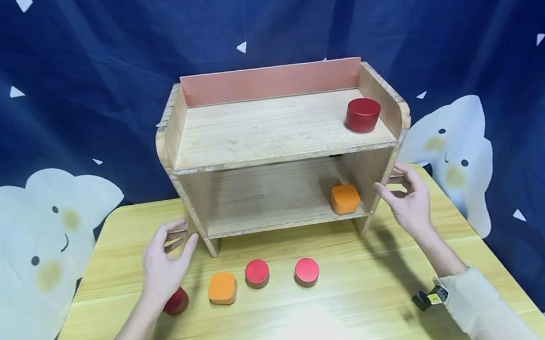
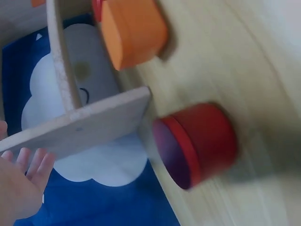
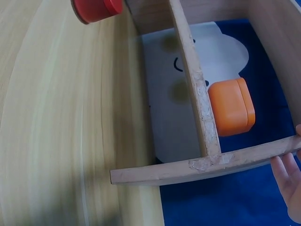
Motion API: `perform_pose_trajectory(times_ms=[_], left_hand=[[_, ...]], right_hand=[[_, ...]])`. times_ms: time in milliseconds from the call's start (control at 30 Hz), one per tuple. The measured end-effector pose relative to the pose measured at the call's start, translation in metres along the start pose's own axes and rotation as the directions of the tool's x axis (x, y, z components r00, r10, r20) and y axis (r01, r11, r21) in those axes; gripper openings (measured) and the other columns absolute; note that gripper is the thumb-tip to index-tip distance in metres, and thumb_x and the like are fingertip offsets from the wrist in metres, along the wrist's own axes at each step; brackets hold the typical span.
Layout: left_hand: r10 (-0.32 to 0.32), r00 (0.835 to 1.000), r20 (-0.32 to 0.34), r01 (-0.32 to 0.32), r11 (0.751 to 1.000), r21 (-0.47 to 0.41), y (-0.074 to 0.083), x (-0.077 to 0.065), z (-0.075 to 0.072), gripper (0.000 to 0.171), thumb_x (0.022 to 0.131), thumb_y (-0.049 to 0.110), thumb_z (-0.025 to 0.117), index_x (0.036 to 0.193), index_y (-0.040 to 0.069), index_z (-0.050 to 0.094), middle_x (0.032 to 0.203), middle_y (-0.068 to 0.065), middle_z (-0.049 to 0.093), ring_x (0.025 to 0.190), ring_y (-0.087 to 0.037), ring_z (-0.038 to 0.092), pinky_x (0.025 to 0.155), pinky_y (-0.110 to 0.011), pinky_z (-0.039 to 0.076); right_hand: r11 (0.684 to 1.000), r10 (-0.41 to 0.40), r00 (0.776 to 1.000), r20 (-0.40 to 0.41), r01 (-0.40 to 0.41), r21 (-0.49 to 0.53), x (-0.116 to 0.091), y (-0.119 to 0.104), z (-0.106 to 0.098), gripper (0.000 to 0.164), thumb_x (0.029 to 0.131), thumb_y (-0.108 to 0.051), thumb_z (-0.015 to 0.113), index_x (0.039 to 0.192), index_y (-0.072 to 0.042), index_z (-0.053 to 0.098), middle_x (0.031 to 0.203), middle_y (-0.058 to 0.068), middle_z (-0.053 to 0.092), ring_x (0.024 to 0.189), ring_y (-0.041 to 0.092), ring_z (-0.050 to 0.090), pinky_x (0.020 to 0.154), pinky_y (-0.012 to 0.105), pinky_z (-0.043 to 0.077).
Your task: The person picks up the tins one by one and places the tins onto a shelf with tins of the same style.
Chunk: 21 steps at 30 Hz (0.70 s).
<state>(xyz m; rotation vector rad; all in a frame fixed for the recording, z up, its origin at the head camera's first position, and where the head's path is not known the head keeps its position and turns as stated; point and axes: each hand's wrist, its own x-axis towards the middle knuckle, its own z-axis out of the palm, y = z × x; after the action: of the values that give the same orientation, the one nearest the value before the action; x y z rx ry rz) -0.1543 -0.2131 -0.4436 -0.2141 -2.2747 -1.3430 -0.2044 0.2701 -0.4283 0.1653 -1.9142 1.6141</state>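
Note:
My left hand [image 1: 165,264] is just left of the wooden shelf's left side panel [image 1: 185,205], its thumb and fingers curved loosely with a gap between them. At the opposite end, my right hand [image 1: 409,203] is by the right side panel [image 3: 160,170]. Its thumb tip overlaps the panel's front edge in the head view, with the fingers on the outer side. Neither palm holds anything. Inside the shelf, a dark red round container [image 1: 363,115] stands on the upper board's right end. Below it, an orange rounded-square container [image 1: 345,199] sits on the lower board.
In front of the shelf, the table [image 1: 375,306] bears another orange container [image 1: 222,288], two small red round containers [image 1: 257,274], and a dark red one [image 2: 202,143] partly behind my left wrist. A blue curtain [image 1: 251,16] with cloud shapes hangs behind.

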Motion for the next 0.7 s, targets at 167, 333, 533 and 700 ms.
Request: perform_pose_trajectory(times_ms=[167, 333, 533, 700], left_hand=[[0.018, 0.995, 0.095, -0.030, 0.991, 0.129, -0.008, -0.010, -0.014, 0.038, 0.092, 0.010, 0.080, 0.127, 0.004, 0.068, 0.120, -0.015, 0.076, 0.102, 0.017, 0.060, 0.089, -0.006, 0.054], [0.034, 0.984, 0.173, -0.076, 0.968, 0.241, -0.020, -0.018, -0.027, 0.041, 0.092, 0.017, 0.081, 0.130, 0.008, 0.068, 0.123, -0.008, 0.075, 0.104, 0.011, 0.061, 0.090, -0.003, 0.050], [0.058, 0.970, 0.234, -0.137, 0.932, 0.336, -0.039, -0.028, -0.045, 0.048, 0.091, 0.024, 0.083, 0.134, 0.011, 0.067, 0.125, -0.007, 0.075, 0.106, -0.018, 0.067, 0.090, -0.011, 0.054], [0.039, 0.954, 0.297, -0.166, 0.894, 0.415, -0.050, -0.038, -0.058, 0.059, 0.091, 0.034, 0.082, 0.141, 0.011, 0.062, 0.126, -0.008, 0.074, 0.111, -0.024, 0.068, 0.089, -0.037, 0.058]], right_hand=[[1.000, -0.007, 1.000, 0.001, 0.007, -0.006, -0.001, 0.002, 0.000, 0.047, 0.085, 0.016, 0.076, 0.129, 0.010, 0.064, 0.106, -0.020, 0.070, 0.088, -0.006, 0.069, 0.067, 0.009, 0.057], [1.000, -0.010, 1.000, 0.004, 0.010, -0.013, -0.001, 0.003, 0.000, 0.046, 0.085, 0.016, 0.075, 0.129, 0.011, 0.063, 0.106, -0.021, 0.070, 0.088, -0.006, 0.068, 0.066, 0.008, 0.057], [1.000, -0.013, 1.000, 0.006, 0.013, -0.010, -0.001, 0.002, 0.001, 0.046, 0.085, 0.016, 0.075, 0.129, 0.012, 0.063, 0.106, -0.021, 0.070, 0.088, -0.006, 0.068, 0.066, 0.009, 0.057], [1.000, -0.014, 1.000, 0.003, 0.014, -0.006, -0.001, 0.001, 0.001, 0.047, 0.084, 0.016, 0.076, 0.129, 0.011, 0.063, 0.106, -0.021, 0.070, 0.088, -0.006, 0.068, 0.066, 0.009, 0.057]])
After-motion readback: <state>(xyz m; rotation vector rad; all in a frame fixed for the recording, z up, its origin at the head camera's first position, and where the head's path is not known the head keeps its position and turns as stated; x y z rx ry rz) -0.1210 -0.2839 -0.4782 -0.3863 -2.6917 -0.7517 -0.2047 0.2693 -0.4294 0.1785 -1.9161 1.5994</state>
